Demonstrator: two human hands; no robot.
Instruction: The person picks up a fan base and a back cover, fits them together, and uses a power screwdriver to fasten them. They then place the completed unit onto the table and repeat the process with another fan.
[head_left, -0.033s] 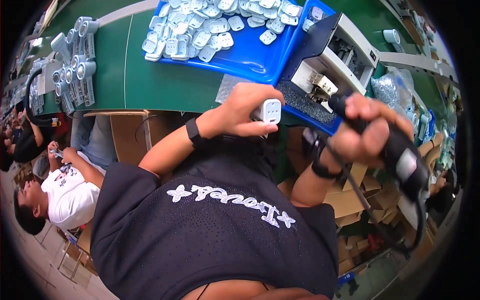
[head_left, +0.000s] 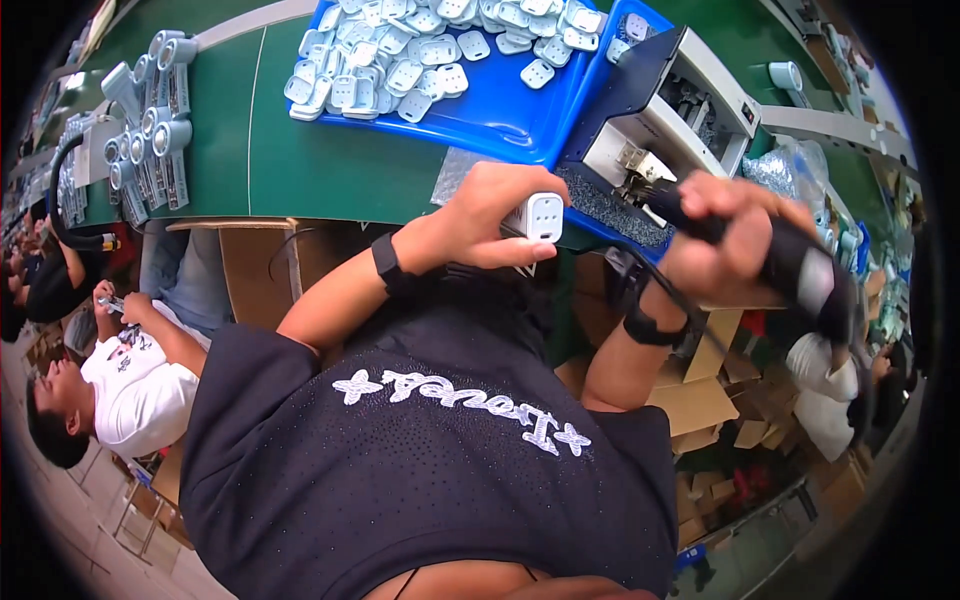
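Note:
My left hand [head_left: 500, 215] is wrapped round a white plastic housing [head_left: 543, 218], whose rounded-square end, with several small holes and a slot, faces up. Blurred by motion, my right hand [head_left: 735, 235] grips a black corded electric screwdriver [head_left: 800, 270]. The screwdriver's front end is by the outlet of a screw feeder [head_left: 690, 110]; its bit is too blurred to make out clearly. Beyond my left hand, many loose white end caps [head_left: 400, 75] lie in a blue tray [head_left: 500, 130].
Small screws [head_left: 600, 205] fill a blue bin under the feeder. A bag of screws [head_left: 775, 180] lies to its right. White round-headed parts [head_left: 150, 130] stand clustered on the green table [head_left: 300, 170] at left. Cardboard boxes [head_left: 690, 410] sit below the table. A co-worker [head_left: 140, 370] is at left.
My right hand has shifted slightly with the screwdriver, and the screwdriver's angle and cord have changed. The housing in my left hand has tipped very slightly, showing its slot more plainly.

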